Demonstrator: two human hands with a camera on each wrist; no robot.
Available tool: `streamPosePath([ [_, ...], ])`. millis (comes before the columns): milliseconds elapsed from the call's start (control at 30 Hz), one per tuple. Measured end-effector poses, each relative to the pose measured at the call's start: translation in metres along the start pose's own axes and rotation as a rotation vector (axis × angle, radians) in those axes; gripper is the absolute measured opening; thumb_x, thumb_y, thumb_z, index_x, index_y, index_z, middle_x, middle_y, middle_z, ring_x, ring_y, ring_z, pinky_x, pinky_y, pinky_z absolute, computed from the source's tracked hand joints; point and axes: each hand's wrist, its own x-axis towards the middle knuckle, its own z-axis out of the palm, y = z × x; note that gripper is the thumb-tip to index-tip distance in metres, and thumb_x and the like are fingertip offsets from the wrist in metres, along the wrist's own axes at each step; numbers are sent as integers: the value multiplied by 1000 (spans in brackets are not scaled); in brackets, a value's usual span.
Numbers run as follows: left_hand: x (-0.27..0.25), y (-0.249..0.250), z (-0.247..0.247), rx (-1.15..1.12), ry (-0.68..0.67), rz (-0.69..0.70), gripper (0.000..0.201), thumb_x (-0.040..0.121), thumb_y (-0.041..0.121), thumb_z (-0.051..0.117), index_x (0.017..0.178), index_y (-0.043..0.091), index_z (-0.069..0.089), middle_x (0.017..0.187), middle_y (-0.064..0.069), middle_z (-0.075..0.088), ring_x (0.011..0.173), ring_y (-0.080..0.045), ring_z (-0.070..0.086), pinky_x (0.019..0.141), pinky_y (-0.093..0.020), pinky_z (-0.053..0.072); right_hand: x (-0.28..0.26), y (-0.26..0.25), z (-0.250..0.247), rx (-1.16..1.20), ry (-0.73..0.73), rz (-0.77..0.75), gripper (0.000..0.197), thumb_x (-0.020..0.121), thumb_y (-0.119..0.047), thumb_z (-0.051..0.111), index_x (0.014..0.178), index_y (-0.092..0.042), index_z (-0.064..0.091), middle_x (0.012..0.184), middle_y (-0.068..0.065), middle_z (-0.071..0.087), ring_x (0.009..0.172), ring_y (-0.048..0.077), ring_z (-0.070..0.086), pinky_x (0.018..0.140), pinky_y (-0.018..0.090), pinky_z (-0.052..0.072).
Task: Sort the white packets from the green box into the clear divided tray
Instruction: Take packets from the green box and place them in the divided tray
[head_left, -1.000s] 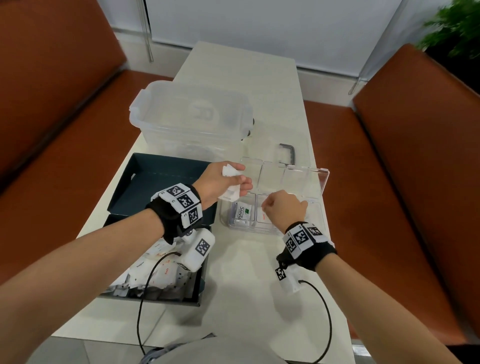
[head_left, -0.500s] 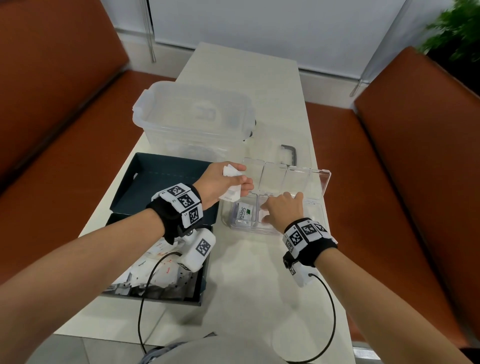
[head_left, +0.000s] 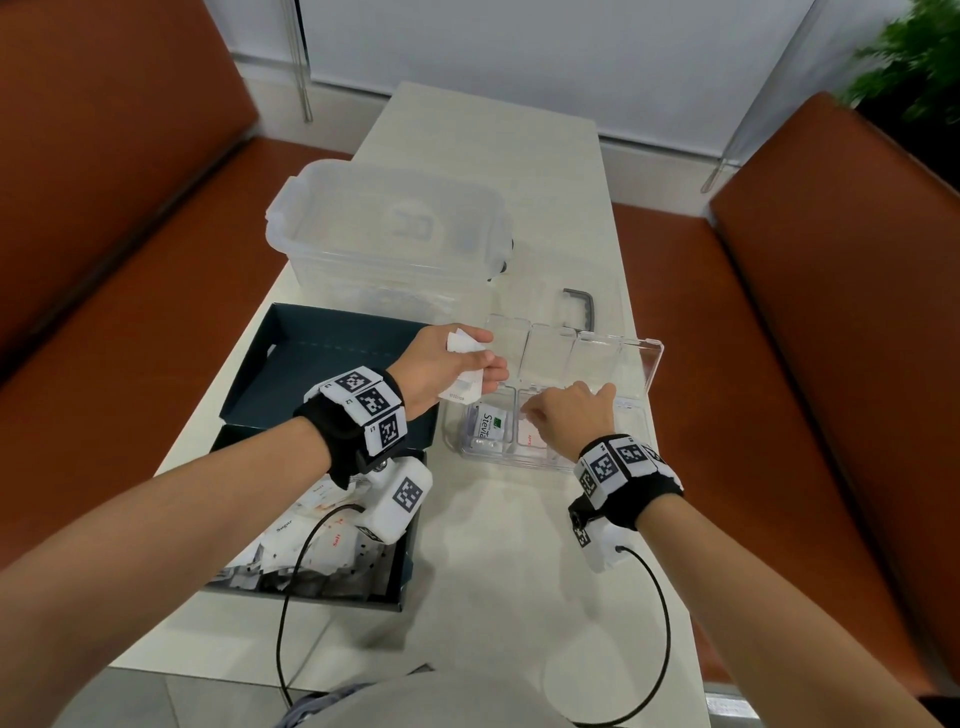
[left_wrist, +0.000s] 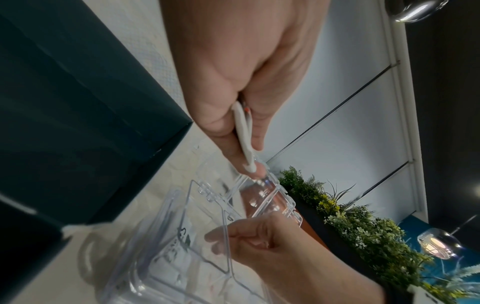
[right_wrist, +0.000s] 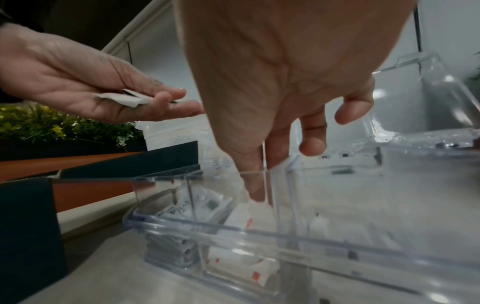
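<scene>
My left hand (head_left: 483, 364) (left_wrist: 252, 156) (right_wrist: 168, 102) grips a few white packets (head_left: 462, 366) (left_wrist: 244, 131) just left of the clear divided tray (head_left: 519, 457) (right_wrist: 233, 230) (left_wrist: 207, 257). My right hand (head_left: 530, 415) (right_wrist: 259, 195) (left_wrist: 215, 236) reaches down into the tray's middle front compartment, thumb and forefinger pinching the top of a red-printed white packet (right_wrist: 244, 214). Stevia packets (head_left: 488, 423) (right_wrist: 207, 203) fill the front left compartment. The green box (head_left: 409, 571) at lower left holds several loose white packets (head_left: 311, 545).
The green box's lid (head_left: 322, 358) lies open side up behind it. A large clear storage bin (head_left: 384, 234) stands further back, a clear lid with a black handle (head_left: 582, 301) beside it. Orange benches flank the narrow table (head_left: 493, 571). Wrist cables trail near the front edge.
My right hand has dropped from above the tray into the middle front compartment. The left hand has stayed put with its packets.
</scene>
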Motion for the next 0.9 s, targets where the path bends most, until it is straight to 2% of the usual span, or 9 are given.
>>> streamPosePath([
  [133, 1, 0, 1, -5, 1, -5, 36, 90, -6, 60, 125, -5, 52, 111, -30, 65, 88, -31, 71, 68, -32, 60, 0, 0, 2, 23, 16, -9, 28, 95, -49, 41, 114, -46, 62, 100, -10, 69, 103, 21, 52, 88, 44, 28],
  [267, 1, -1, 2, -7, 4, -13, 36, 90, -7, 60, 125, -4, 52, 111, -30, 65, 86, -30, 71, 65, -30, 59, 3, 0, 6, 63, -38, 1, 28, 87, -61, 51, 107, -47, 66, 100, -15, 67, 104, 20, 51, 88, 44, 26],
  [433, 1, 0, 4, -3, 6, -20, 36, 90, -5, 60, 125, -4, 52, 112, -30, 65, 90, -32, 71, 67, -32, 60, 4, -4, 9, 67, 23, 33, 26, 88, -55, 49, 91, -38, 68, 86, -12, 67, 96, 19, 52, 83, 42, 25],
  [567, 0, 2, 3, -26, -9, -46, 35, 92, 2, 61, 126, -4, 53, 113, -29, 65, 89, -31, 71, 68, -33, 60, -1, -3, 0, 62, 43, 38, 29, 93, -47, 41, 96, -38, 69, 86, -9, 68, 92, 19, 53, 84, 42, 26],
  [633, 0, 4, 5, -58, -22, -87, 36, 94, 11, 61, 126, -3, 54, 112, -27, 67, 91, -30, 72, 68, -33, 60, -6, -3, -12, 54, 122, 52, 30, 95, -40, 39, 94, -34, 69, 82, -8, 68, 84, 19, 52, 78, 39, 24],
  [700, 0, 7, 6, -106, -35, -152, 36, 96, 22, 59, 124, 0, 54, 111, -24, 68, 95, -29, 71, 70, -33, 61, -10, -3, -29, 168, 253, 67, 29, 95, -37, 41, 94, -33, 69, 82, -9, 69, 81, 18, 54, 74, 37, 21],
  [767, -1, 9, 8, -143, -75, -219, 32, 99, 28, 52, 120, 4, 54, 110, -23, 69, 96, -29, 70, 75, -35, 60, -14, -4, -48, 432, 342, 61, 23, 94, -40, 46, 99, -34, 68, 87, -13, 70, 84, 15, 60, 77, 35, 29],
  [833, -4, 11, 10, -192, -134, -260, 25, 98, 21, 45, 115, 6, 55, 104, -21, 69, 90, -29, 71, 78, -38, 59, -16, -9, -63, 728, 334, 11, 24, 91, -45, 53, 110, -35, 64, 90, -15, 68, 87, 8, 61, 77, 28, 41],
  [900, -6, 13, 12, -218, -154, -265, 31, 93, 5, 39, 122, 2, 52, 105, -21, 66, 85, -29, 70, 77, -39, 60, -16, -16, -71, 898, 242, -43, 40, 86, -48, 62, 123, -33, 58, 93, -13, 63, 82, -3, 57, 67, 10, 37],
])
